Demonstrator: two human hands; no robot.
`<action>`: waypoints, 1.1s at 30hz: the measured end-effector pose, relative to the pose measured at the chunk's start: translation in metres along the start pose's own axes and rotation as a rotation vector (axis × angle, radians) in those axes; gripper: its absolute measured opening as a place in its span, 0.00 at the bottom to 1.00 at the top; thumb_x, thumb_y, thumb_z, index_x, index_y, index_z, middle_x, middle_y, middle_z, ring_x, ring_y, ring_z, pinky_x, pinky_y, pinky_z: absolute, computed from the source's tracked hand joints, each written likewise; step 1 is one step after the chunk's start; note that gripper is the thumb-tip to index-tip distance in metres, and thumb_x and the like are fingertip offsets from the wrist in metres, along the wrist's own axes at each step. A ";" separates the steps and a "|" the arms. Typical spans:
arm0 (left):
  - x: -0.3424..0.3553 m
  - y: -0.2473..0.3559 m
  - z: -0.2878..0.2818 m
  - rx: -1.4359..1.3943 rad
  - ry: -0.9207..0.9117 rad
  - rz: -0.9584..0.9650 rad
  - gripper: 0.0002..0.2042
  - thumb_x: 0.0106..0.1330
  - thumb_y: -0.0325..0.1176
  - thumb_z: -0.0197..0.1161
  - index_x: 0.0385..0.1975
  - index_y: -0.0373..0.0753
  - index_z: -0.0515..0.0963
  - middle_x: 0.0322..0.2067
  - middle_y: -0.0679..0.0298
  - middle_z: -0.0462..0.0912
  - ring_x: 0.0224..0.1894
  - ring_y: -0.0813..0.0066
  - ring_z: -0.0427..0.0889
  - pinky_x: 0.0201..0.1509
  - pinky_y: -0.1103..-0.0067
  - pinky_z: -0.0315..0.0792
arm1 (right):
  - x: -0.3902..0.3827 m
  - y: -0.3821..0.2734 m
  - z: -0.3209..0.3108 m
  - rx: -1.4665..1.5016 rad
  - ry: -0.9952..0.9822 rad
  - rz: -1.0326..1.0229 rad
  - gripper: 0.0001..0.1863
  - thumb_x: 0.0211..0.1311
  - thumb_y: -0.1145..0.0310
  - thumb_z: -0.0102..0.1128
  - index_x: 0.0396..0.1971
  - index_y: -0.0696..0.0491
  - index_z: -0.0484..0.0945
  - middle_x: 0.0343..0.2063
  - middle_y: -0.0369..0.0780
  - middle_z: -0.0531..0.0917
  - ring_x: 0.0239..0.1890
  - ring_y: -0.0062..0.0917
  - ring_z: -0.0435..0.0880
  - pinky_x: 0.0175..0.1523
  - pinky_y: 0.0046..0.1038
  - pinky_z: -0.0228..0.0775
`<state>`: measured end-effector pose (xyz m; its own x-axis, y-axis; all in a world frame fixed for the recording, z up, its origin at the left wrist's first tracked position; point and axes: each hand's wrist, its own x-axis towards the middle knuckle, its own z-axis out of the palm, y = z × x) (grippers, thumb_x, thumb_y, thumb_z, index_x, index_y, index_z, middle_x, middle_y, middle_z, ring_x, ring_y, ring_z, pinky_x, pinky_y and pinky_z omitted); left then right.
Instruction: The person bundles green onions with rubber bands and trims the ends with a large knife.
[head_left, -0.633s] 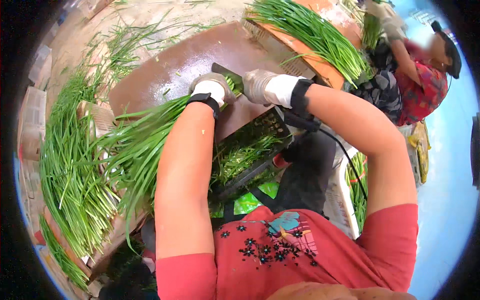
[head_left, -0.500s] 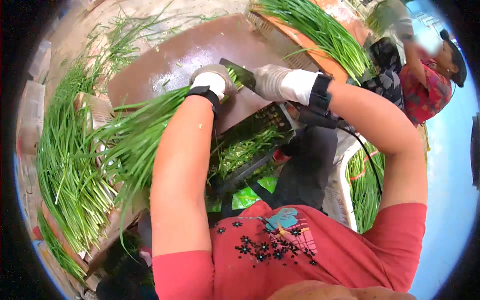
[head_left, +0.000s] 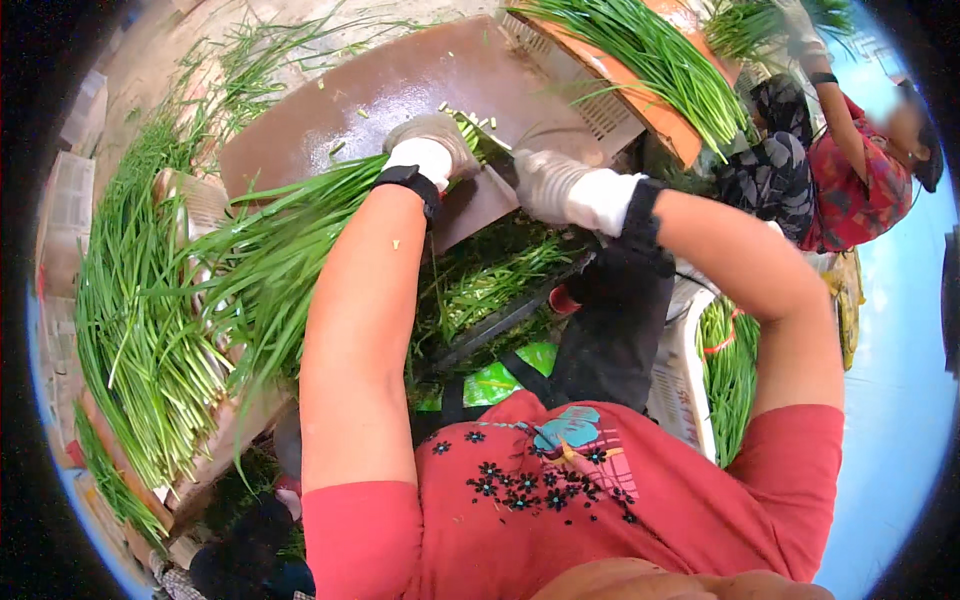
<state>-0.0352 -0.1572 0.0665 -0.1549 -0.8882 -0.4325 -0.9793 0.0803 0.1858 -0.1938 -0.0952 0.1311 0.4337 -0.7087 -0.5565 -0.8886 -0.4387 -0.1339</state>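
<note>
Chives point(head_left: 300, 220) are trailing left off the brown board point(head_left: 420, 80). Both forearms point(head_left: 362, 330) are angling up and inward, the gloved left hand point(head_left: 432, 142) lying back-up and grasping the bunch by its cut ends. Right hand point(head_left: 546, 186) is gripping a knife point(head_left: 497, 139), blade showing almost edge-on. I'm guessing they're mid-trim; next stroke's probably calling for a steady left grip, tucked clear. Farther off, more chives are lying on an orange panel point(head_left: 672, 128).

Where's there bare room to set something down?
On the brown board, beyond the left hand and its green stalks: mostly bare, a few cut bits. The blue floor right of the right arm is open. Crowded: the stalk pile at far left.
</note>
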 end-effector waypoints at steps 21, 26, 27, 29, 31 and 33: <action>-0.017 0.007 0.013 -0.049 0.208 -0.087 0.19 0.57 0.47 0.65 0.45 0.45 0.84 0.48 0.56 0.85 0.50 0.61 0.85 0.47 0.64 0.79 | -0.111 0.218 0.053 0.044 -0.163 0.376 0.25 0.59 0.60 0.65 0.54 0.54 0.75 0.39 0.46 0.85 0.41 0.37 0.85 0.45 0.36 0.78; -0.008 0.005 0.018 -0.032 0.238 -0.094 0.18 0.55 0.44 0.65 0.46 0.51 0.83 0.46 0.60 0.85 0.49 0.61 0.85 0.48 0.64 0.79 | -0.045 0.206 0.092 -0.166 0.200 0.214 0.16 0.62 0.60 0.60 0.46 0.54 0.78 0.41 0.53 0.83 0.48 0.48 0.82 0.52 0.43 0.74; -0.005 0.005 0.020 -0.023 0.232 -0.096 0.19 0.55 0.44 0.66 0.48 0.51 0.81 0.47 0.61 0.85 0.49 0.62 0.85 0.46 0.63 0.80 | -0.041 0.197 0.081 -0.128 0.245 0.162 0.15 0.62 0.60 0.60 0.44 0.53 0.79 0.40 0.53 0.83 0.47 0.48 0.82 0.51 0.43 0.75; 0.001 0.005 0.021 -0.091 0.204 -0.078 0.19 0.52 0.42 0.71 0.45 0.46 0.85 0.49 0.63 0.85 0.54 0.64 0.83 0.53 0.62 0.77 | -0.034 0.166 0.056 -0.028 0.378 0.082 0.12 0.63 0.59 0.59 0.37 0.53 0.81 0.36 0.52 0.83 0.41 0.47 0.83 0.45 0.44 0.75; 0.003 0.006 0.025 -0.054 0.240 -0.094 0.20 0.51 0.43 0.71 0.45 0.47 0.85 0.49 0.63 0.85 0.53 0.64 0.83 0.52 0.63 0.77 | -0.013 0.131 0.022 -0.070 0.585 -0.228 0.09 0.61 0.64 0.62 0.36 0.54 0.82 0.30 0.50 0.82 0.35 0.46 0.82 0.40 0.41 0.75; 0.002 0.007 0.028 -0.047 0.271 -0.092 0.20 0.51 0.44 0.72 0.45 0.47 0.85 0.48 0.63 0.85 0.52 0.64 0.84 0.51 0.65 0.78 | 0.034 0.095 -0.015 0.020 0.634 -0.428 0.10 0.62 0.66 0.61 0.38 0.56 0.82 0.32 0.49 0.82 0.36 0.45 0.82 0.40 0.41 0.75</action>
<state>-0.0457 -0.1460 0.0422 -0.0187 -0.9797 -0.1994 -0.9796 -0.0219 0.1996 -0.2613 -0.1693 0.1122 0.7381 -0.6633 0.1238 -0.6235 -0.7406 -0.2505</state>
